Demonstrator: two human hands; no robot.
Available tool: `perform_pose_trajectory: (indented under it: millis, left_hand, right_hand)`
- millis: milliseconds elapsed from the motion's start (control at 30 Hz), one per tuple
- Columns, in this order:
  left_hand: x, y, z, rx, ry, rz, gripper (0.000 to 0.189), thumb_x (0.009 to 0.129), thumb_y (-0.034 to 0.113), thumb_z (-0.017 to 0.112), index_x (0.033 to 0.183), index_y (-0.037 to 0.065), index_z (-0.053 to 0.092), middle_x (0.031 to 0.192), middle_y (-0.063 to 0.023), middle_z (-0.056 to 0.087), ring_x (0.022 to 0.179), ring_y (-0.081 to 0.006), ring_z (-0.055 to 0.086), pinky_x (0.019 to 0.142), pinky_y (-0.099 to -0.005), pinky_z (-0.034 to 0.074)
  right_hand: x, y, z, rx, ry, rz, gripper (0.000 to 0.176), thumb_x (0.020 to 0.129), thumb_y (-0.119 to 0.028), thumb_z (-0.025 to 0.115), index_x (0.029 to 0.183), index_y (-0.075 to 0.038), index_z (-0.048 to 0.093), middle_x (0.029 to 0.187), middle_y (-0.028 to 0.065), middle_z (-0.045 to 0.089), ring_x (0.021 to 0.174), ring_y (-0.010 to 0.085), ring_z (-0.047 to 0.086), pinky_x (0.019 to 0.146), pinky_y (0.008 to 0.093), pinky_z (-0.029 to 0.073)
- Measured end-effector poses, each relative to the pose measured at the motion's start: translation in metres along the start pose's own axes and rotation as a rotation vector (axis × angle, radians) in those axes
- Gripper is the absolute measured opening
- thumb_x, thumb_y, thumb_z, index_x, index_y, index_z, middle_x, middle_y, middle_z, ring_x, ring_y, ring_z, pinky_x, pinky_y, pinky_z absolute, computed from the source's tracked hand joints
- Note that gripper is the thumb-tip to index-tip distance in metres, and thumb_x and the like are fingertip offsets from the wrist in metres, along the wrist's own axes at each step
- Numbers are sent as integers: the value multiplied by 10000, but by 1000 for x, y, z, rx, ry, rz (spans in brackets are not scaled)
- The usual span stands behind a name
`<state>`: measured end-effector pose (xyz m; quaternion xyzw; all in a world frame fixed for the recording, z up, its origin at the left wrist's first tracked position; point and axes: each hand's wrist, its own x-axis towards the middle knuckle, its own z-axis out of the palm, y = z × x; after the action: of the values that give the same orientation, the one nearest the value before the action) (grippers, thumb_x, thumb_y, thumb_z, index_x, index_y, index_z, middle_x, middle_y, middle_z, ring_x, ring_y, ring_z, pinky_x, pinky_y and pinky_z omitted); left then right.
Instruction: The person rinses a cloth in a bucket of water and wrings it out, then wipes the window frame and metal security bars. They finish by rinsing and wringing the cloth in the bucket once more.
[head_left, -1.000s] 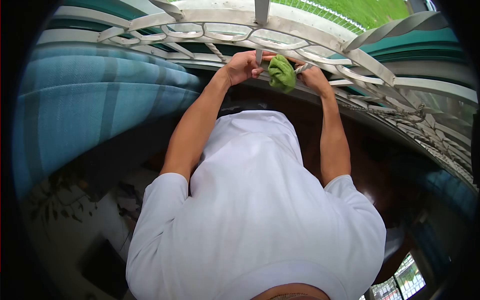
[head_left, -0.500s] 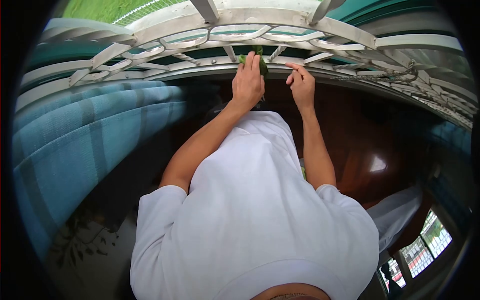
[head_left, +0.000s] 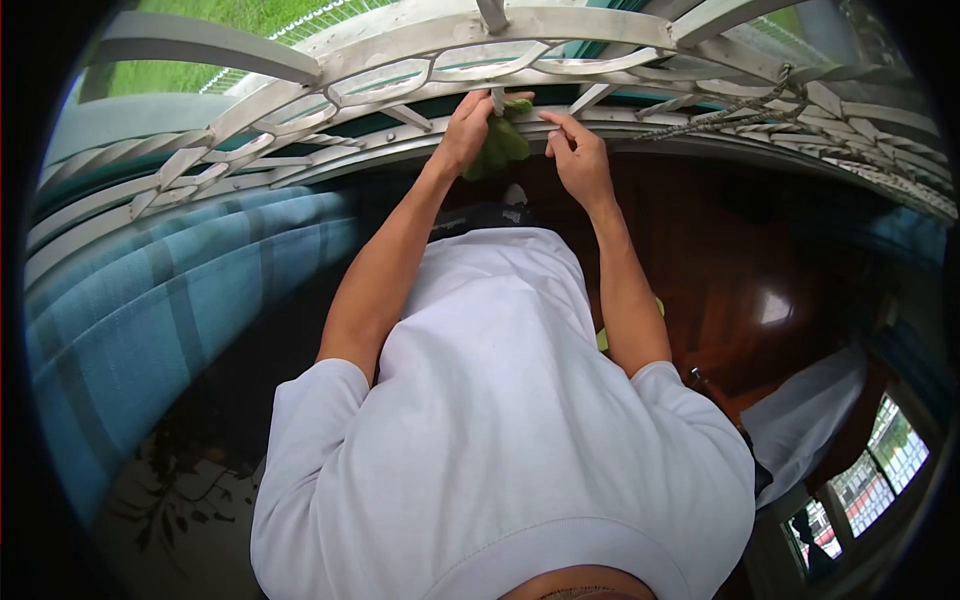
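A green cloth (head_left: 500, 150) hangs at the white metal window grille (head_left: 560, 28), bunched around one of its twisted upright bars. My left hand (head_left: 467, 133) is closed on the cloth beside that bar, with some fingertips reaching behind it and partly hidden. To the right of the cloth is my right hand (head_left: 580, 165), its index finger stretched toward the bar and the other fingers curled. Nothing shows in the right hand, and its fingertip is close to the cloth's edge.
Blue checked curtain (head_left: 200, 270) hangs on the left. A rope (head_left: 740, 112) is tied to the grille on the right. Below lies a shiny reddish-brown floor (head_left: 720, 260). Green grass (head_left: 180, 85) shows outside the bars.
My left hand has shifted left and turned beside the bar, and more of the green cloth hangs in sight. The right hand has moved slightly left, its index finger still extended. The view has shifted.
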<state>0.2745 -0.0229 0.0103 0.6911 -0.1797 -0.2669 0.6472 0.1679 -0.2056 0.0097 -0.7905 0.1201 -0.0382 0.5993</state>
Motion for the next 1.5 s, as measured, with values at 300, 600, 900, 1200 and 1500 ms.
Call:
perform_pose_trajectory:
  millis: [300,600,900,1200,1500]
  left_hand:
    - [-4,-32,14,-396,353,-18,380,1022,152,426,1309,-40,585,1256,-109,660,1178,-182,615,1052,-332,465]
    - [-75,-5,17,391,577,58,189,918,27,596,1083,21,688,1016,-103,646,975,-228,635,847,-319,511]
    - [-79,-14,-7,209,521,-31,209,981,48,571,1143,-3,693,1037,-82,713,860,-161,665,789,-298,533]
    - [-54,-11,22,817,416,247,410,871,-5,679,1267,-2,573,1193,-204,572,1095,-396,588,945,-453,501]
    - [-3,-40,0,777,202,307,433,795,-61,585,1221,-25,657,1114,-253,664,1080,-453,608,968,-511,493]
  right_hand:
    - [46,-4,31,-592,-121,-380,319,946,-201,598,1255,-219,676,865,141,707,792,382,714,697,467,584]
    - [35,-12,30,-938,-13,-138,157,973,-231,583,1012,-100,659,859,168,739,758,383,742,662,531,581]
    - [45,-18,31,-823,-118,-54,319,971,-230,535,1194,-196,761,943,219,753,887,411,739,821,536,580]
    - [52,-9,58,-652,-137,20,215,930,-215,578,980,-81,738,864,264,719,848,464,713,817,566,564]
    - [45,-11,27,-832,-72,53,226,933,-202,552,1000,-75,726,848,287,717,840,476,715,797,566,566]
